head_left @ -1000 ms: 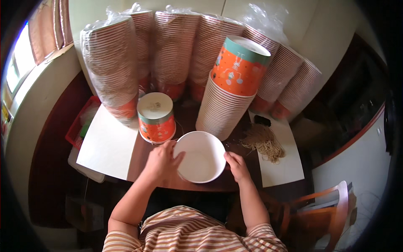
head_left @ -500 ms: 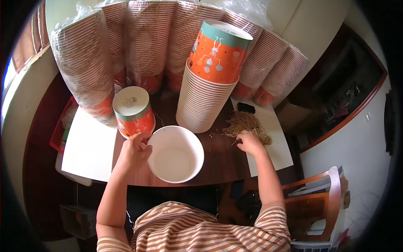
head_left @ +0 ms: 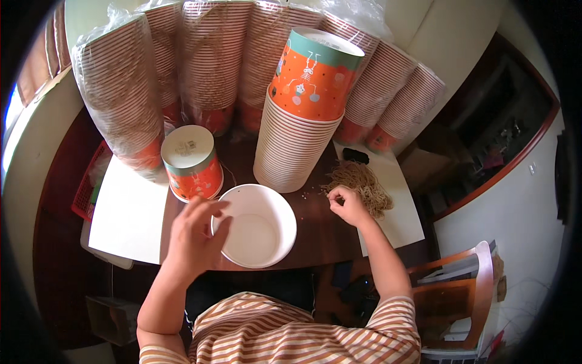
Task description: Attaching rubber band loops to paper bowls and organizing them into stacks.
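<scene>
A white paper bucket [head_left: 259, 233] stands mouth up near the front of the table, with a tiny dark hole below its far rim. My left hand [head_left: 195, 233] is at its left side, thumb and fingers apart, holding nothing. Just left of the tan string pile [head_left: 362, 185], my right hand [head_left: 348, 206] is closed in a pinch. Whatever lies between those fingertips is too small to make out. Behind my left hand, an orange and green bucket [head_left: 194, 179] sits upside down. Farther back rises a tall stack of upturned buckets [head_left: 298, 142], its top one printed orange and green.
Plastic-wrapped bucket stacks [head_left: 215, 60] line the back of the table. White sheets lie at the left [head_left: 130, 212] and right [head_left: 397, 224]. A small black object [head_left: 355, 156] is behind the string. A wooden chair [head_left: 451, 303] stands at the right.
My left hand has come off the bucket's rim and opened, moving nearer to me. My right hand has shifted left, away from the string pile, still pinched.
</scene>
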A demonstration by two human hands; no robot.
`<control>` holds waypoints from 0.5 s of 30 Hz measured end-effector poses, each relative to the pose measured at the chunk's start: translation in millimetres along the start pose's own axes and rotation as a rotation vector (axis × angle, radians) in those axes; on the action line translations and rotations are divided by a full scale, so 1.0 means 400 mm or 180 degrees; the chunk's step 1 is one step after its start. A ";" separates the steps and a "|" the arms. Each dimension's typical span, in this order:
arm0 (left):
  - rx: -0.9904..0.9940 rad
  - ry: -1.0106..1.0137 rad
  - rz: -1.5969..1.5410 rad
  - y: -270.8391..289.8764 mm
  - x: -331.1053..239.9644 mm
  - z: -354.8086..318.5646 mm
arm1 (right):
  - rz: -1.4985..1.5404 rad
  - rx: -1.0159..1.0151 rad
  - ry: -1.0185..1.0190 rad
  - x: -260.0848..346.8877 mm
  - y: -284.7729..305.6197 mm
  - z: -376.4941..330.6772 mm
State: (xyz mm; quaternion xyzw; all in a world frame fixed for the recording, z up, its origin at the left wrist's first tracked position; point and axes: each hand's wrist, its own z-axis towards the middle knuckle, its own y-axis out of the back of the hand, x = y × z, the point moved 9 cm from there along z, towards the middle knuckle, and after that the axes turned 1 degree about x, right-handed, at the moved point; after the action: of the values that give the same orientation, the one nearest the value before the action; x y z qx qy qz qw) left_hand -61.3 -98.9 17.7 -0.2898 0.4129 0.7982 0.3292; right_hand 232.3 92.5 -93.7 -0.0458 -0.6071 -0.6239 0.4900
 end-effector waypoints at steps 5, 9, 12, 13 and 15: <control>0.1242 -0.0673 -0.0068 -0.172 -0.106 0.033 | 0.0685 0.0083 0.0153 0.154 -0.037 -0.028; 0.1831 -0.0836 0.0078 -0.343 -0.112 0.109 | 0.0582 -0.0045 0.0102 0.189 -0.033 -0.028; 0.1926 -0.0752 0.0000 -0.424 -0.104 0.155 | 0.0659 -0.0274 0.0070 0.211 -0.016 -0.028; 0.1885 -0.0750 0.0130 -0.437 -0.099 0.167 | 0.0750 -0.0361 0.0126 0.218 -0.011 -0.026; 0.1852 -0.0755 0.0252 -0.453 -0.092 0.182 | 0.0766 -0.0445 0.0139 0.216 -0.005 -0.026</control>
State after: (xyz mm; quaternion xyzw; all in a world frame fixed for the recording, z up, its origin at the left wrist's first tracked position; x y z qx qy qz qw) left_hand 85.9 32.7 -4.3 -0.0720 0.5936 0.6871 0.4128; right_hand 192.1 35.6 -41.4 -0.1387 -0.5415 -0.6022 0.5699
